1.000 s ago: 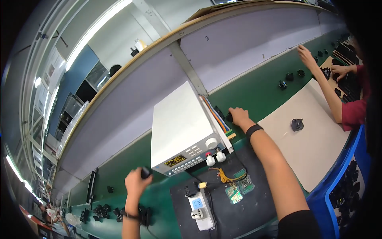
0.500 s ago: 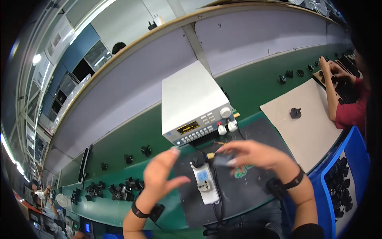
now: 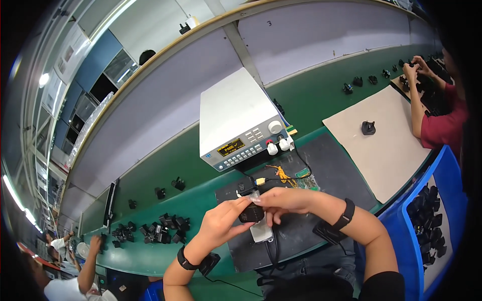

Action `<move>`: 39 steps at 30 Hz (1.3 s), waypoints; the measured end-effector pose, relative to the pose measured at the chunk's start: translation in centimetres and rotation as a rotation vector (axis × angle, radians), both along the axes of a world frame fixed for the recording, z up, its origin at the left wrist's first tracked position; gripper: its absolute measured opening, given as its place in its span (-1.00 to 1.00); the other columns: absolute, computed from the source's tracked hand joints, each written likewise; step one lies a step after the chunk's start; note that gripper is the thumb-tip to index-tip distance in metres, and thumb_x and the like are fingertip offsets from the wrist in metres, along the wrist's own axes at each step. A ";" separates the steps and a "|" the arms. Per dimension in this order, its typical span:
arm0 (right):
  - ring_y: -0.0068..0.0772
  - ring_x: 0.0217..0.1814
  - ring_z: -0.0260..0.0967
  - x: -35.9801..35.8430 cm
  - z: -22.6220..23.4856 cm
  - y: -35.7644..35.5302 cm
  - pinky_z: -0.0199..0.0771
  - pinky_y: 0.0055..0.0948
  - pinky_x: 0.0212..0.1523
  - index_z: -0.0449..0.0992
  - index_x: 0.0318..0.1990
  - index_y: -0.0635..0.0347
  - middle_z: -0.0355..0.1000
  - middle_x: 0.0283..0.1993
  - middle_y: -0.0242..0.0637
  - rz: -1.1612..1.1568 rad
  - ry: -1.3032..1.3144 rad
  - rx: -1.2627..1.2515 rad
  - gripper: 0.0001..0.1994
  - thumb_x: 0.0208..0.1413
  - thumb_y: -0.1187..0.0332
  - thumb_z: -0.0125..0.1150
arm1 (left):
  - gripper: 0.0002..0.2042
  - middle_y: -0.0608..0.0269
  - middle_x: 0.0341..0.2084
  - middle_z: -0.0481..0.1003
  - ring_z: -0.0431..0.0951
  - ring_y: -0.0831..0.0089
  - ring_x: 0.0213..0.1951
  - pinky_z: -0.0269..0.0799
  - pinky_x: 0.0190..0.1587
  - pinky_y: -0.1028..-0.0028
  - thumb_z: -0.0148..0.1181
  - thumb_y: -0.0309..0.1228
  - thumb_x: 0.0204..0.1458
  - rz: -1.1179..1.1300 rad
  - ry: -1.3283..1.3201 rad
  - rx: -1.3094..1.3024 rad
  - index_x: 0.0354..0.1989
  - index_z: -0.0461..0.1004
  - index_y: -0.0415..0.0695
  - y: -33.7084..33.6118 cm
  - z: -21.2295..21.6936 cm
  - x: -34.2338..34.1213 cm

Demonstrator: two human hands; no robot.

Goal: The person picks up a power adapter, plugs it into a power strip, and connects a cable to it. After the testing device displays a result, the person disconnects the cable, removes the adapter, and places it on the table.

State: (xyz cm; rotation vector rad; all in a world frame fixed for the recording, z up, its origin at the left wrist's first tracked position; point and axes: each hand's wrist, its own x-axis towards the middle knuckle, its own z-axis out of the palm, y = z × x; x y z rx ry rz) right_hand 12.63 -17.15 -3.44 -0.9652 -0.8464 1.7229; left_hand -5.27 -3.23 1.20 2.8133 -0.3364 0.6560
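Observation:
Both my hands meet over the white power strip (image 3: 261, 232), which is largely covered. Between the fingers and thumb of my left hand (image 3: 221, 219) is a black plug adapter (image 3: 251, 214). My right hand (image 3: 283, 201) reaches in from the other side, its thumb and forefinger pinched at the adapter's top edge, where a pale grey bit shows. The contact there is partly hidden. Just beyond stands the white bench tester (image 3: 237, 115), its small screen lit. A yellow connector (image 3: 260, 181) on a black cable lies between tester and hands.
A dark mat (image 3: 331, 175) carries orange wires (image 3: 282, 175) and a green circuit board (image 3: 303, 172). Black adapters (image 3: 163, 228) are heaped at left. One adapter (image 3: 368, 128) sits on beige board at right. A blue bin (image 3: 401, 241) holds more; a co-worker's arm (image 3: 417, 108) is beyond.
My hands have come together, left moving right and right moving left, with the black adapter now between them. A person in white has leaned in at the lower left. The view has shifted slightly.

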 end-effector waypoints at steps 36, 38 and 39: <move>-0.25 -0.19 0.33 -2.9 -3.7 -3.1 0.35 -0.31 -0.20 0.51 -0.25 0.19 0.32 -0.33 -0.33 -0.607 -1.589 0.697 -0.80 -0.09 0.41 0.23 | -0.57 0.05 -0.40 0.54 0.55 0.15 -0.38 0.47 -0.32 0.36 0.36 -0.27 -0.17 0.167 0.404 0.049 -0.12 0.48 -0.24 -1.4 -1.4 1.1; -0.27 -0.18 0.33 -1.9 -4.1 -2.6 0.35 -0.31 -0.20 0.51 -0.25 0.19 0.33 -0.31 -0.34 -0.566 -1.529 0.701 -0.80 -0.08 0.39 0.23 | -0.57 0.05 -0.40 0.54 0.55 0.15 -0.37 0.47 -0.32 0.36 0.36 -0.27 -0.18 0.172 0.421 0.058 -0.13 0.49 -0.24 -1.5 -1.3 1.3; -0.29 -0.17 0.33 -1.6 -4.3 -2.5 0.35 -0.32 -0.20 0.51 -0.24 0.19 0.34 -0.30 -0.35 -0.525 -1.466 0.706 -0.80 -0.07 0.38 0.22 | -0.57 0.06 -0.40 0.54 0.55 0.16 -0.36 0.47 -0.31 0.37 0.37 -0.27 -0.19 0.163 0.409 0.056 -0.13 0.49 -0.23 -1.5 -1.3 1.4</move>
